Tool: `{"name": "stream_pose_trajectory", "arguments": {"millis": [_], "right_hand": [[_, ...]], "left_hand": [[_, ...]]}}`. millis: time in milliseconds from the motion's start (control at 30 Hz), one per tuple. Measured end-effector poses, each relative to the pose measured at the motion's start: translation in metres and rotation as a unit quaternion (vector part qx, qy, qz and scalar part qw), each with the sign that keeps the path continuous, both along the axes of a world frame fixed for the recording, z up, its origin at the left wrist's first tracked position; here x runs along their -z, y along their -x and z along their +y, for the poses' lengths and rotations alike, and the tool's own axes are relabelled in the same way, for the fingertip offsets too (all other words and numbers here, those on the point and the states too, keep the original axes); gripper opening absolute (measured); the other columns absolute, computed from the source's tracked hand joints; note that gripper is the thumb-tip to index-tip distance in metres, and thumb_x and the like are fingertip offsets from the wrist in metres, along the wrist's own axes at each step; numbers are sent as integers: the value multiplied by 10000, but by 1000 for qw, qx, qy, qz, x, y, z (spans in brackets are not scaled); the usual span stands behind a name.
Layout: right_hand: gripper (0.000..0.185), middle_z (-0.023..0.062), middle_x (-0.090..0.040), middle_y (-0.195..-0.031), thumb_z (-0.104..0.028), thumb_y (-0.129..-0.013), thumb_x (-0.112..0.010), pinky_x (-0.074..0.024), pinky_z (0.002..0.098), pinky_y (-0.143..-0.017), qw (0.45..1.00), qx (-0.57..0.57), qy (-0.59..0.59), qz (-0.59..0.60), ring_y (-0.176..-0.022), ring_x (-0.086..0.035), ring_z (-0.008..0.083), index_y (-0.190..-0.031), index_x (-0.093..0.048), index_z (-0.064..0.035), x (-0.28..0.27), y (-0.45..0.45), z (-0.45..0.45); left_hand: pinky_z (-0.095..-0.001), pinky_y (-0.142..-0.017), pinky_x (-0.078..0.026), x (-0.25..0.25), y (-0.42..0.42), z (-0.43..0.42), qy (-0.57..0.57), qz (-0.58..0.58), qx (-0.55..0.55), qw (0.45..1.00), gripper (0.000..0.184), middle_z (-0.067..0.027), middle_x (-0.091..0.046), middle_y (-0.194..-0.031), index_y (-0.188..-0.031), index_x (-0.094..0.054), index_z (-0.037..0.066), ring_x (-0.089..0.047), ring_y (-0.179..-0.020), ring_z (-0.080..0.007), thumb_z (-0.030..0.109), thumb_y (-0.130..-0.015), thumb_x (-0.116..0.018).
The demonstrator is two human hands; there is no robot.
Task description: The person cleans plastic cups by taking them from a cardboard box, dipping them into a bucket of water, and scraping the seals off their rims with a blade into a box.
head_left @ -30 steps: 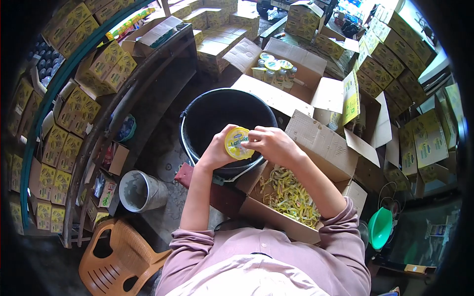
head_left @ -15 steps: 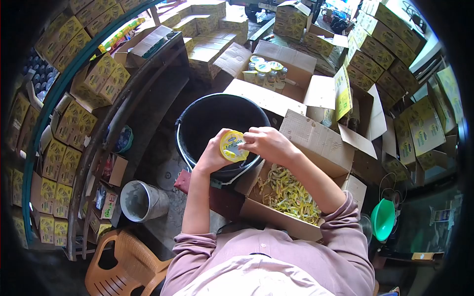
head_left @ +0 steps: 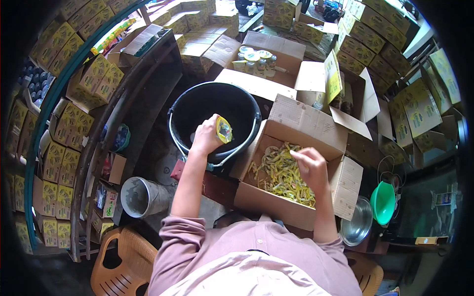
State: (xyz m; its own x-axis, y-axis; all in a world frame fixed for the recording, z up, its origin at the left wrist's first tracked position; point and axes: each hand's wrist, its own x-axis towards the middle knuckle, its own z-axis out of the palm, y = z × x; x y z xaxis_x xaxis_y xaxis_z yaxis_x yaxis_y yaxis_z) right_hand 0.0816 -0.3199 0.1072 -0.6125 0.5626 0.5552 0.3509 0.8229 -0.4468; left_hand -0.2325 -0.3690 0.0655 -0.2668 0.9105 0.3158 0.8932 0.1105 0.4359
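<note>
My left hand (head_left: 206,136) grips a small cup with a yellow printed rim (head_left: 224,129), tipped sideways over the mouth of the large black bucket (head_left: 192,93). Its greyish opening or top faces right; whether any cover is still on it is unclear. My right hand (head_left: 312,166) hovers above the right side of an open cardboard box (head_left: 308,116), fingers curled together in a pinch. Whatever is between them, if anything, is too small to make out. Inside that box lies a heap of crumpled yellow-green strips (head_left: 282,172).
Several jars with yellow tops (head_left: 252,56) stand in another open carton (head_left: 279,47) behind the bucket. A grey pail (head_left: 143,197) is on the floor at left, near a brown plastic chair (head_left: 126,261). A green bowl (head_left: 383,203) and metal basin (head_left: 356,222) sit at right. Stacked cartons surround the place.
My right hand has left the cup's yellow top and moved right, over the box of strips. My left hand has turned the cup sideways and moved it slightly left above the bucket.
</note>
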Motion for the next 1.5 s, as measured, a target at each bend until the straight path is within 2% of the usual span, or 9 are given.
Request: {"name": "stream_pose_trajectory", "arguments": {"millis": [167, 333, 667, 800, 933, 1200, 1333, 1400, 1500], "right_hand": [[320, 106, -573, -732, 93, -667, -582, -451, 304, -586, 986, 98, 125, 44, -656, -565, 230, -929, -657, -75, 42, -55, -54], [287, 102, -585, -739, 85, -679, -591, -453, 292, -595, 969, 151, 186, 62, -658, -573, 216, -917, -658, -62, 69, -85, -76], [254, 87, -585, -727, 86, -696, -598, -450, 266, -558, 971, 144, 163, 96, -626, -568, 174, -903, -659, -48, 62, -95, -81], [269, 102, -584, -737, 87, -691, -581, -454, 294, -594, 970, 137, 178, 96, -657, -574, 221, -909, -658, -51, 58, -101, -84], [276, 101, -582, -734, 89, -686, -583, -452, 293, -591, 969, 137, 181, 96, -655, -573, 216, -911, -658, -53, 52, -107, -82], [341, 97, -582, -735, 94, -692, -569, -456, 272, -572, 975, 154, 142, 79, -657, -575, 186, -982, -637, -72, 41, -123, -62], [374, 70, -598, -757, 86, -707, -569, -466, 263, -587, 948, 257, 125, 138, -661, -570, 144, -1042, -609, -76, 49, -155, -52], [368, 51, -612, -787, 71, -720, -587, -473, 258, -597, 907, 380, 63, 171, -656, -561, 118, -1059, -595, -71, 49, -189, -50], [329, 81, -614, -816, 33, -723, -639, -486, 246, -639, 810, 501, 122, 280, -688, -577, 132, -1044, -579, -8, 90, -275, -49]], "left_hand": [[-379, -741, -403, 10, -5, 7, 88, 175, -34, 980, 572, -88, -546, -962, -1105, -445, 69, -533, -908, -252, 184, -602, -692], [-378, -748, -394, 2, -15, 3, 98, 254, -71, 960, 532, -49, -540, -922, -1072, -458, 111, -535, -890, -230, 78, -589, -680], [-352, -769, -383, -9, -27, 5, 46, 379, -55, 923, 302, -25, -551, -853, -987, -527, 158, -536, -850, -206, 83, -699, -582], [-361, -800, -387, -16, -21, 17, 55, 508, 32, 859, 180, -31, -571, -825, -907, -566, 146, -537, -863, -210, 127, -727, -567], [-348, -800, -387, -53, -19, 31, 169, 565, 26, 807, 152, -36, -605, -839, -858, -593, 136, -555, -878, -202, 180, -713, -606], [-328, -744, -379, -141, -15, 63, 210, 532, -38, 819, 117, -44, -621, -829, -816, -635, 129, -593, -821, -188, 149, -706, -597], [-337, -730, -390, -113, -8, 64, 174, 508, -18, 843, 234, -61, -616, -846, -884, -604, 95, -596, -814, -196, 154, -661, -647], [-335, -724, -423, -102, -19, 54, 331, 441, -3, 834, 437, -76, -627, -862, -897, -610, 79, -614, -821, -209, 249, -525, -765], [-329, -723, -460, -83, -11, 48, 461, 353, -1, 814, 524, -83, -639, -901, -907, -635, 84, -624, -831, -215, 335, -478, -803]]}}
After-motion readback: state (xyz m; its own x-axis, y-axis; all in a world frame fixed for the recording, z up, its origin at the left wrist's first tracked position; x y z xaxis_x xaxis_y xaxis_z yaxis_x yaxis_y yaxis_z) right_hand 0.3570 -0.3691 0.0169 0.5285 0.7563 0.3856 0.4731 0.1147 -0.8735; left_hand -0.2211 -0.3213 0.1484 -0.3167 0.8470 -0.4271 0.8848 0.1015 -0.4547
